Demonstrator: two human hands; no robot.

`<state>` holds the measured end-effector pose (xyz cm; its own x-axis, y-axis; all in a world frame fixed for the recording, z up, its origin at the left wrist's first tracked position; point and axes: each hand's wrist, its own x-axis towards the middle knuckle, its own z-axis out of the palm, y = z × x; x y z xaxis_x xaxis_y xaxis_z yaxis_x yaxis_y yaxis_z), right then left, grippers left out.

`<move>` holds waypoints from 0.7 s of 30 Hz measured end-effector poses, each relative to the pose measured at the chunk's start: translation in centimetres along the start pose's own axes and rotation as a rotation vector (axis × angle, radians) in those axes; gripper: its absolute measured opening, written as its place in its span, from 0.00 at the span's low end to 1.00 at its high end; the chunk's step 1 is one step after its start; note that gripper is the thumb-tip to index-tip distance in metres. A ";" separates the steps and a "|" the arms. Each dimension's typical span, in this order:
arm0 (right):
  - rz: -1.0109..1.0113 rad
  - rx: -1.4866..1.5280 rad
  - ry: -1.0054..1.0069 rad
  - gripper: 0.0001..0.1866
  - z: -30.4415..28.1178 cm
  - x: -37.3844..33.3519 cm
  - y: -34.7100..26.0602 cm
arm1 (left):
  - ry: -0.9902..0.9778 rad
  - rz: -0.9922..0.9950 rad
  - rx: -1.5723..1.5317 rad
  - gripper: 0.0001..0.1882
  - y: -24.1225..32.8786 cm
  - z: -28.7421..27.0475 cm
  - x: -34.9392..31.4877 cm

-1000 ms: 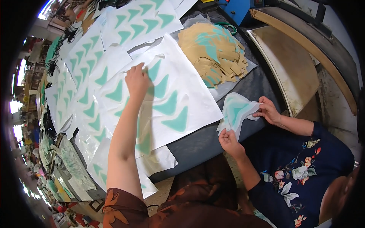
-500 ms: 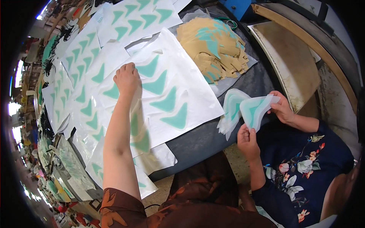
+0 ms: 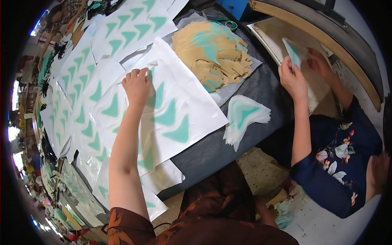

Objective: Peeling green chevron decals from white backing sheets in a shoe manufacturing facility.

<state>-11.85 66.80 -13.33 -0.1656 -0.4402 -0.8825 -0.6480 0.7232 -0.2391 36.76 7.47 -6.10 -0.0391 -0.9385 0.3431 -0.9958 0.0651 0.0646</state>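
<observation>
My left hand (image 3: 138, 85) lies on a white sheet (image 3: 192, 102) printed with teal curved triangles, near the sheet's far edge. Its fingers are curled and the fingertips are hidden, so a grip cannot be made out. My left forearm runs down to a brown patterned sleeve (image 3: 126, 226). My right hand is out of sight. At the right, a person in a dark flowered top (image 3: 339, 163) holds a thin teal-and-white piece (image 3: 295, 51) in both hands over a tan plate (image 3: 277, 34).
More white sheets with teal shapes (image 3: 81, 94) cover the dark table (image 3: 212, 149) to the left. A heap of tan cut-outs (image 3: 216, 53) lies at the back. A small stack of teal-and-white pieces (image 3: 245, 116) rests near the table's edge.
The other person put the stack of pieces down on the table and raised both hands with one piece to the tan plate. My left hand curled its fingers on the sheet.
</observation>
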 end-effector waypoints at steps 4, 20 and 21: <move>-0.001 -0.203 -0.072 0.20 0.9 0.4 0.0 | -0.009 0.067 -0.035 0.16 2.9 0.4 1.4; 0.114 0.447 0.071 0.15 6.5 0.4 -3.0 | -0.068 0.138 0.170 0.21 3.4 0.8 2.4; 0.113 0.456 0.073 0.15 6.9 0.5 -2.6 | -0.093 0.122 0.186 0.21 3.5 0.5 2.4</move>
<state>-5.11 68.35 -15.97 -0.2783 -0.3701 -0.8863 -0.2333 0.9212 -0.3114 33.12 5.23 -5.51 -0.1593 -0.9553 0.2492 -0.9810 0.1248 -0.1487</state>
